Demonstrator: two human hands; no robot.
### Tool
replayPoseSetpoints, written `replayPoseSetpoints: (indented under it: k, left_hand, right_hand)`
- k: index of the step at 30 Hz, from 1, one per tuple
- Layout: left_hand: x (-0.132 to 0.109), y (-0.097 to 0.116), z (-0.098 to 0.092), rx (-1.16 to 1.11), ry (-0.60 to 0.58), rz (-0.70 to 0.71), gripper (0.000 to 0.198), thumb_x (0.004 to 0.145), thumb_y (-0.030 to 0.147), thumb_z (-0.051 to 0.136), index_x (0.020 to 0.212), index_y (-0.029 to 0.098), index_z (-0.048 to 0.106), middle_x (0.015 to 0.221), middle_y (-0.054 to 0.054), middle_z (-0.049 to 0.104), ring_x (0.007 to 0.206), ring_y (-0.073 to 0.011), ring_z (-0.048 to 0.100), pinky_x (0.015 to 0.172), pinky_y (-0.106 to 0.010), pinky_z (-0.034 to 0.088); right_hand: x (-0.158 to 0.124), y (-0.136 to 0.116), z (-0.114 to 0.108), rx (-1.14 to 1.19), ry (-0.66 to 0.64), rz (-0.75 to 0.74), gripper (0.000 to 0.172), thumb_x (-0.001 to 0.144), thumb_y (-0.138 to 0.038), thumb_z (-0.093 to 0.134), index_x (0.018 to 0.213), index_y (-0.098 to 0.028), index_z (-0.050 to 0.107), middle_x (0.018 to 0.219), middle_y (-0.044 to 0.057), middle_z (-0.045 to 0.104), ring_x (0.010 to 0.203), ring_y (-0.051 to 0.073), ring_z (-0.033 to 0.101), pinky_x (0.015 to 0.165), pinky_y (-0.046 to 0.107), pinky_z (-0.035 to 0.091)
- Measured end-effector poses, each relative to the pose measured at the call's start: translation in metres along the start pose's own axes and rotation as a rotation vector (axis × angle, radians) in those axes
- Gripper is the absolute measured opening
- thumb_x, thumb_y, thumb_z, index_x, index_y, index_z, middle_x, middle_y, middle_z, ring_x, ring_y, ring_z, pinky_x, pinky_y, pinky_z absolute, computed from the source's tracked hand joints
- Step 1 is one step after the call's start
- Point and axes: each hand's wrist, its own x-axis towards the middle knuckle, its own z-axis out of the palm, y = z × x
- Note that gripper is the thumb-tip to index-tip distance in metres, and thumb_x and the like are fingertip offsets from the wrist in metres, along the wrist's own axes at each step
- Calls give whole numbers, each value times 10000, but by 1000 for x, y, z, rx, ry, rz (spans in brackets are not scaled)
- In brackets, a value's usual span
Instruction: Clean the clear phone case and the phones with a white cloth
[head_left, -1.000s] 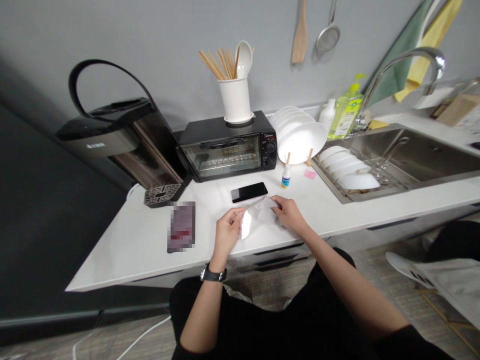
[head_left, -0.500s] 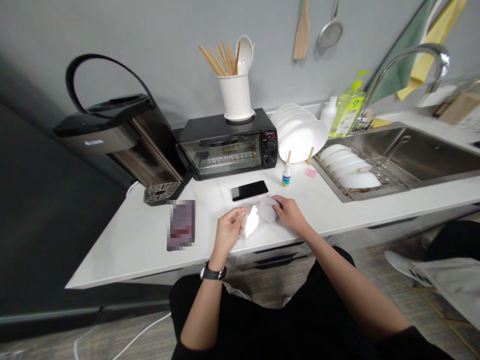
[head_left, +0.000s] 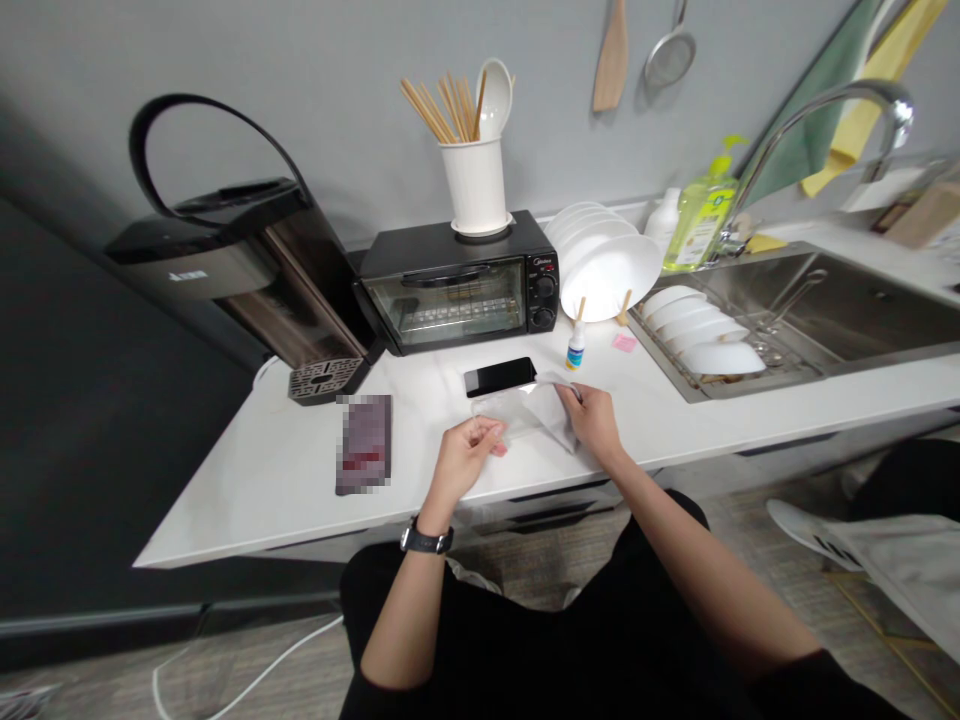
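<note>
My right hand (head_left: 594, 420) pinches a thin, whitish, see-through plastic sheet (head_left: 551, 412) by its upper right part. Closed on the lower left of this clear plastic is my left hand (head_left: 466, 455), with a dark watch (head_left: 426, 540) on its wrist. Whether the plastic is one folded sheet or two layers, I cannot tell. Just behind the sheet a phone (head_left: 499, 377) lies flat with its dark screen up. A small white bottle (head_left: 575, 347) with a blue and yellow label stands beyond my right hand, near a pink slip (head_left: 624, 343).
A pixelated dark purple packet (head_left: 365, 443) lies to the left, in front of a tall black drinks dispenser (head_left: 255, 280). Behind are a toaster oven (head_left: 457, 290), a chopstick holder (head_left: 476, 185) and racked plates (head_left: 611, 270). The sink (head_left: 832, 330) holds white bowls. A person's shoe (head_left: 814, 530) shows at right.
My right hand has shifted slightly right, spreading the plastic wider. The bright glare on the plastic near my left hand is gone. The view has shifted slightly.
</note>
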Motion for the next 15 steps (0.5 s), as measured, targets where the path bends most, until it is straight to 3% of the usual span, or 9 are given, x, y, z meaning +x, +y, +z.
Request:
replayPoseSetpoints:
  k: [2,5,9,15]
  left_hand:
    - [-1,0,0,-4,5,-6,401,840,531,763,904,136,741,684,-46,748,633,-160,697,675,-265,532]
    - [-1,2,1,-18,34,-14,407,836,535,768,911,136,741,680,-44,747,631,-154,692,669,-258,529]
    - [-1,4,1,-47,-15,-28,434,809,556,789,879,130,738,655,-44,733,589,-149,666,625,-261,536]
    - [-2,6,0,-21,-5,-29,518,842,639,722,817,122,740,591,-33,692,523,-128,613,582,-250,511]
  right_hand:
    - [0,0,0,4,-1,-7,440,991,-461,463,723,-172,657,596,24,579,605,188,502,619,299,394]
    - [1,1,0,29,-52,-43,328,959,-427,510,897,-172,708,750,28,674,678,191,565,663,286,426]
    - [1,2,0,19,-31,-15,441,987,-478,467,687,-188,612,597,9,558,596,182,509,602,292,376]
    - [0,-1,0,41,-115,-46,342,963,-463,508,767,-203,615,663,3,600,641,182,537,625,280,392]
